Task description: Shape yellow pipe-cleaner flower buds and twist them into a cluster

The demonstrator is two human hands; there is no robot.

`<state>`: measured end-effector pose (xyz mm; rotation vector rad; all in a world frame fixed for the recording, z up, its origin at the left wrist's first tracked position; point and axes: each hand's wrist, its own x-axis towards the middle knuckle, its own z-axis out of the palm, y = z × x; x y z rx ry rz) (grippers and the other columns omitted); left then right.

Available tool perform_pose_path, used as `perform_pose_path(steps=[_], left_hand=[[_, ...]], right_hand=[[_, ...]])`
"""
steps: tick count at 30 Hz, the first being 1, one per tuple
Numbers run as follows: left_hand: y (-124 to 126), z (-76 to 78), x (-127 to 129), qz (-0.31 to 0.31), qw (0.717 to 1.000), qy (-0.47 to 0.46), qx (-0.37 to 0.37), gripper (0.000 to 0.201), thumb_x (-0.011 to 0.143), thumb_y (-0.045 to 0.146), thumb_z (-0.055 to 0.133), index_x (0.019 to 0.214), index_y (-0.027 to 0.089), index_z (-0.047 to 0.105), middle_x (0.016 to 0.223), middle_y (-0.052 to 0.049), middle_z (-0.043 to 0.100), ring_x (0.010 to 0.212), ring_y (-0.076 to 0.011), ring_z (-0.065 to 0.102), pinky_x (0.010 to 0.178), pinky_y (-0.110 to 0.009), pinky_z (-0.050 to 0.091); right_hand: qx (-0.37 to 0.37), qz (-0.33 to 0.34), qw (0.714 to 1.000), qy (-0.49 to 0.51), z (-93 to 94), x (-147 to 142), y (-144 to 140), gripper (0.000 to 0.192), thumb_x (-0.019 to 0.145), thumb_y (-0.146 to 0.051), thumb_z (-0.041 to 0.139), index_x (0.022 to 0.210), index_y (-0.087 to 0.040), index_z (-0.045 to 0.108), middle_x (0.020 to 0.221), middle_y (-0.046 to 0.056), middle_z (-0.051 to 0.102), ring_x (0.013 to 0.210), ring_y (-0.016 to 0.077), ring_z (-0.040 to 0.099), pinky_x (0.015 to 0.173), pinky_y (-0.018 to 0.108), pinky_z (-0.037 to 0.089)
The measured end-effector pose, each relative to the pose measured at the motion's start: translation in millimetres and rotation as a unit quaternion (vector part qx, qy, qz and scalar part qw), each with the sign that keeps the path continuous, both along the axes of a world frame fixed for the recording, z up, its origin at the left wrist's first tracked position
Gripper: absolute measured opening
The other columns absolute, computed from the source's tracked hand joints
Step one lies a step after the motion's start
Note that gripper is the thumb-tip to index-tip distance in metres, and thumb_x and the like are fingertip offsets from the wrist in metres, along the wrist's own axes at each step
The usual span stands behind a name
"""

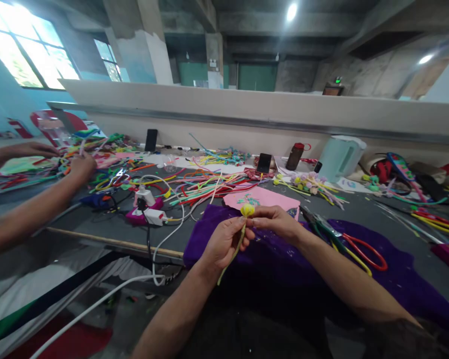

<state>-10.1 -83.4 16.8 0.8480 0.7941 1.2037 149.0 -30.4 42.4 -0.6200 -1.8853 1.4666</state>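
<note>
Held the stem [239,244] of a yellow flower [247,210] in the left hand [224,242], nearly closed, with the thumb pressed to bent fingers just under the flower head. Set the thumb and forefinger of the right hand [279,222] close together at the flower's right side, with the other fingers bent; could not tell whether pinching or only touching. Had the flower over a purple cloth [205,232], spread along the near edge of the worktop [359,197].

Saw hand tools [331,229] with red, yellow and green handles on the cloth, beside the right forearm. Noted a purple-and-white power strip [155,217] by the near edge, left of the cloth, and a white cable [153,275] hanging below that edge. Found, just past the hands, a pink sheet [275,198] strewn with small green bits, then a heap of coloured stems [209,187].

Glimpsed a co-worker's hands [84,167] among more stems farther left. Spotted along the far edge, left to right, an upright phone [151,139], another phone [264,163], a brown bottle [297,155] with a red lid and a pale green jug [338,157], all before a long partition [228,102].
</note>
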Motion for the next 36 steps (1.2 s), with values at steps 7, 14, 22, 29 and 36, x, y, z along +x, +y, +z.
perform_pose_path(steps=[7, 14, 22, 29, 36], left_hand=[[17, -4.1, 11, -0.033, 0.999, 0.026, -0.015, 0.032, 0.075, 0.041, 0.059, 0.072, 0.009, 0.060, 0.050, -0.002, 0.059, 0.036, -0.0060, 0.049, 0.035, -0.015, 0.033], [27, -13.4, 19, -0.042, 0.998, 0.014, -0.041, 0.036, 0.080, 0.045, 0.049, 0.080, 0.011, 0.060, 0.060, -0.005, 0.065, 0.043, -0.0092, 0.056, 0.038, -0.017, 0.041], [30, -25.6, 25, -0.029, 0.999, 0.022, -0.031, 0.024, 0.069, 0.031, 0.065, 0.083, 0.011, 0.062, 0.058, -0.002, 0.064, 0.042, -0.0071, 0.055, 0.038, -0.015, 0.039], [32, -29.7, 29, -0.022, 0.999, 0.026, -0.007, 0.024, 0.070, 0.034, 0.064, 0.077, 0.012, 0.060, 0.056, -0.001, 0.063, 0.039, -0.0069, 0.053, 0.037, -0.016, 0.037], [31, -27.4, 23, 0.010, 0.993, 0.113, 0.028, 0.035, 0.068, 0.040, 0.065, 0.090, 0.012, 0.064, 0.077, -0.008, 0.068, 0.060, -0.0128, 0.062, 0.047, -0.018, 0.045]], right_hand=[[-0.150, -0.021, 0.981, 0.123, -21.5, -4, 6, 0.013, 0.071, -0.027, 0.066, 0.072, -0.014, 0.065, 0.062, -0.001, 0.057, 0.056, 0.0101, 0.054, 0.060, 0.024, 0.042], [-0.235, -0.054, 0.949, 0.201, -33.9, -3, 21, 0.012, 0.069, -0.024, 0.068, 0.069, -0.014, 0.062, 0.066, 0.000, 0.058, 0.057, 0.0092, 0.055, 0.059, 0.023, 0.044], [-0.228, -0.122, 0.949, 0.181, -37.7, 0, 22, 0.016, 0.066, -0.026, 0.071, 0.070, -0.012, 0.065, 0.064, -0.001, 0.058, 0.052, 0.0057, 0.050, 0.053, 0.019, 0.039], [-0.168, -0.115, 0.967, 0.153, -39.3, 1, 18, 0.015, 0.067, -0.025, 0.070, 0.076, -0.013, 0.066, 0.066, -0.001, 0.058, 0.054, 0.0060, 0.049, 0.052, 0.020, 0.037], [-0.130, -0.168, 0.963, 0.167, -37.0, 6, 28, 0.020, 0.069, -0.032, 0.067, 0.075, -0.014, 0.060, 0.065, 0.000, 0.061, 0.049, 0.0059, 0.046, 0.046, 0.019, 0.032]])
